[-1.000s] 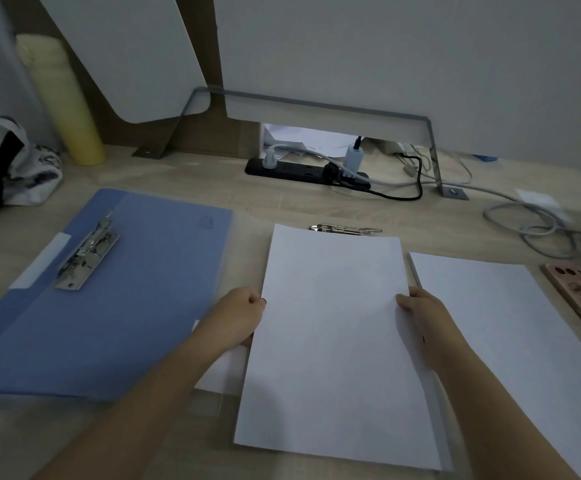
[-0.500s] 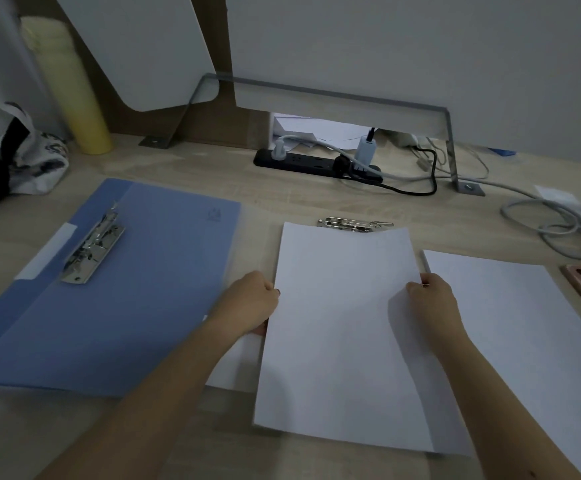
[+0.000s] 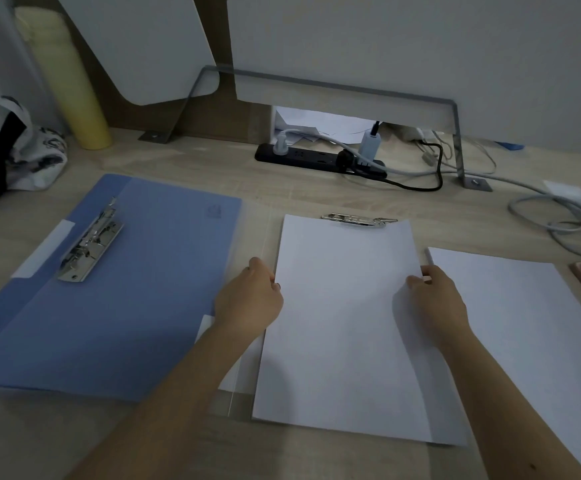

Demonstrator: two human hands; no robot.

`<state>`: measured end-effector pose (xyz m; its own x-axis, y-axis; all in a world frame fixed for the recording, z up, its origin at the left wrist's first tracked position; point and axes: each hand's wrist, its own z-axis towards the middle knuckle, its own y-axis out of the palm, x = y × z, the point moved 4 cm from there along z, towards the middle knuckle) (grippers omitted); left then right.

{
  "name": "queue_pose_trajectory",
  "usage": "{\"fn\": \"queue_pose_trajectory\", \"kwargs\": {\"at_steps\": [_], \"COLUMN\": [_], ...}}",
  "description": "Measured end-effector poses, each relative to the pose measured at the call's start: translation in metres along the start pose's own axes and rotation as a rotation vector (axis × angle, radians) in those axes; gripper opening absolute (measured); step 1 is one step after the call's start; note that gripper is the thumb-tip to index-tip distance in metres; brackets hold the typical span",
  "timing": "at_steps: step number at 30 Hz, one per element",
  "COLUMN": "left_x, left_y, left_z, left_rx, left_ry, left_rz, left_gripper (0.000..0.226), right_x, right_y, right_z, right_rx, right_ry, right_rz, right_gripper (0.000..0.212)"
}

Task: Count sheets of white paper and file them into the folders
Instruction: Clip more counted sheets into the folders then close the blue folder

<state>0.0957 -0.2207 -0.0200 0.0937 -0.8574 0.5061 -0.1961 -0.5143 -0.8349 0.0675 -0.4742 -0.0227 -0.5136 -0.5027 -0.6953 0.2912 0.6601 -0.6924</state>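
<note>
- Sheets (image 3: 341, 323) lie mid-desk on clear folder (image 3: 240, 403), long axis pointing away, top edge at clip (image 3: 358, 219).
- Left hand (image 3: 251, 299), right hand (image 3: 438, 299) grip their side edges, fingers curled.
- Two folders: blue folder (image 3: 109, 289) at left. Two piles: second pile (image 3: 524, 323) at right.

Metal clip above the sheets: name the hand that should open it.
Right, probably: the right hand grips the sheets slightly nearer the metal clip, while the left hand could steady the opposite edge.

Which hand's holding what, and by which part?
Both hold the white paper stack: left hand grip on its left long edge, right hand grip on its right long edge, above mid-length.
</note>
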Motion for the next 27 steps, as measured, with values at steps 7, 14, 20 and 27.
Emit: {"fn": "queue_pose_trajectory", "kwargs": {"at_steps": [7,14,20,27], "left_x": [0.000,-0.002,0.001,0.008], "left_y": [-0.001,-0.001,-0.002,-0.004], "left_z": [0.003,0.004,0.002,-0.003], "left_rx": [0.015,-0.008,-0.012,-0.013], "left_ry": [0.004,0.001,0.010,0.051], "left_rz": [0.005,0.000,0.027,0.121], "left_gripper": [0.019,0.019,0.019,0.025], "right_x": [-0.003,-0.003,-0.006,-0.009], "right_y": [0.005,0.006,0.007,0.015], "right_z": [-0.004,-0.005,-0.008,-0.013], "right_rx": [0.086,0.097,0.096,0.197], "right_ry": [-0.059,-0.077,-0.101,-0.269], "right_rz": [-0.159,-0.216,-0.239,-0.463], "right_gripper": [0.035,0.041,0.042,0.038]}}
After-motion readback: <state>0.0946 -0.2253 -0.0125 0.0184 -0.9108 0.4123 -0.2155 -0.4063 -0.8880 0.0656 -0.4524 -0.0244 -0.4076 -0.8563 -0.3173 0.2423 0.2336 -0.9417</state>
